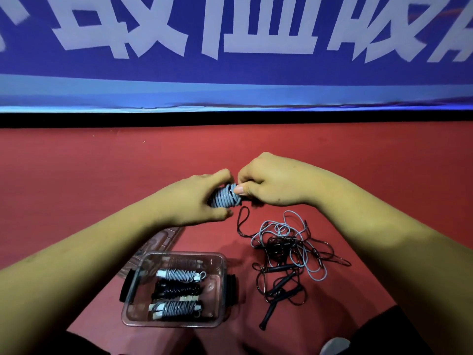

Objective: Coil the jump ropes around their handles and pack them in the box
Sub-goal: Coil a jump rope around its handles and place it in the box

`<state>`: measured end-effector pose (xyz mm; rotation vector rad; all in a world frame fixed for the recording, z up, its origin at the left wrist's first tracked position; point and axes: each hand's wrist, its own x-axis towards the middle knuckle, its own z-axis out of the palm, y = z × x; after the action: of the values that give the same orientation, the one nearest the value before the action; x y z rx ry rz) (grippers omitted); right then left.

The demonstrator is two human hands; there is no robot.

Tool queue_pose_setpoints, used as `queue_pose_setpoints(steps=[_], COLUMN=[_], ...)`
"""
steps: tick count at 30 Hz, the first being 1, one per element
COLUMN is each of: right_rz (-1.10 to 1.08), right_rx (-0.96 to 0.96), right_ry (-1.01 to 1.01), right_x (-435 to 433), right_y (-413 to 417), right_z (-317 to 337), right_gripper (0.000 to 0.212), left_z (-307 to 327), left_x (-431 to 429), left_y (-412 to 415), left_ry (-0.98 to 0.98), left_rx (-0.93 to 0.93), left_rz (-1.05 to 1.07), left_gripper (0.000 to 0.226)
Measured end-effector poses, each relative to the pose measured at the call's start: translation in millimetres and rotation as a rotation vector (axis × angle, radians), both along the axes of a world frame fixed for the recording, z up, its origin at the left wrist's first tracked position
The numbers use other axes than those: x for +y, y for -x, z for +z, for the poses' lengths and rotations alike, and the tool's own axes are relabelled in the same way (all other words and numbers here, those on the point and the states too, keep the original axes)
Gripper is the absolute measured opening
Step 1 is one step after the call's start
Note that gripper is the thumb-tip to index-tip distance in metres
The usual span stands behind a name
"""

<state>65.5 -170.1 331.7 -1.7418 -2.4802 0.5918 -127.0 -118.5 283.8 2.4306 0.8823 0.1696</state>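
My left hand [202, 198] grips a grey jump rope bundle [225, 197] coiled round its handles, held above the red floor. My right hand [266, 184] pinches the bundle's right end with thumb and fingers. A clear plastic box [133, 313] with black side latches sits below. Inside it lie three coiled ropes: a grey one [179, 275] at the far side, a black one [176, 289] in the middle, another grey one [176, 308] nearest me. To the box's right lies a tangled pile of loose ropes [284, 252], grey and black, with black handles.
The box's clear lid [163, 239] lies on the floor behind the box, partly under my left forearm. A blue banner [230, 73] with large white characters stands along the far edge of the red floor [102, 160]. My knees are at the bottom edge.
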Motion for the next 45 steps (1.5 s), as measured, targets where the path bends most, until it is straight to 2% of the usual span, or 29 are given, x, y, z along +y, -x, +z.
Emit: queue_pose_setpoints(steps=[2,5,8,11,15,19,23,25,27,30,33,36,38,40,42,45], right_rz=[-0.046,-0.072,-0.079,-0.125,-0.198,-0.26,-0.291,-0.298,-0.314,-0.353,-0.435,-0.499,-0.474,-0.454,-0.454,-0.375], right_rx=[0.155,0.343,0.54,0.651,0.879,0.923,0.949,0.956,0.971,0.974,0.976,1.113,1.226,1.192,1.04,0.974], right_ry=[0.151,0.232,0.24,0.214,0.282,0.202,0.164,0.181,0.208,0.238,0.196,0.105,0.151,0.188,0.177,0.198], right_x=[-1,0,3,5,9,11,15,15,14,15,15,14,12,10,9,8], right_y=[1,3,1,-6,-15,-12,-11,-13,-11,-5,-5,-9,-9,-5,-1,1], right_z=[-5,-7,-6,-6,-12,-16,-18,-20,-21,-23,-25,-18,-11,-12,-17,-21], right_gripper=[0.031,0.03,0.029,0.031,0.025,0.01,0.026,0.024,0.023,0.027,0.019,0.01,0.008,0.014,0.027,0.01], left_z=[-2,1,1,2,7,14,14,11,9,12,15,15,14,15,18,20], left_x=[-1,-6,-5,-4,-11,-17,-18,-20,-20,-20,-17,-15,-15,-17,-18,-21], left_y=[1,-4,-5,-5,-9,-9,-13,-18,-20,-19,-19,-17,-16,-16,-18,-21], left_ry=[-0.208,-0.347,-0.396,-0.354,-0.176,0.061,0.327,0.473,0.494,0.488,0.562,0.712,0.835,0.97,1.082,1.187], left_rx=[0.078,0.108,0.012,-0.117,-0.3,-0.453,-0.637,-0.764,-0.791,-0.808,-0.861,-0.953,-0.982,-0.992,-1.003,-1.018], left_rz=[-0.062,-0.015,0.001,0.025,-0.008,0.029,0.137,0.166,0.167,0.194,0.269,0.328,0.339,0.325,0.292,0.234], left_gripper=[0.037,0.041,0.031,0.026,0.016,0.018,0.015,0.021,0.026,0.02,0.023,0.025,0.027,0.03,0.038,0.043])
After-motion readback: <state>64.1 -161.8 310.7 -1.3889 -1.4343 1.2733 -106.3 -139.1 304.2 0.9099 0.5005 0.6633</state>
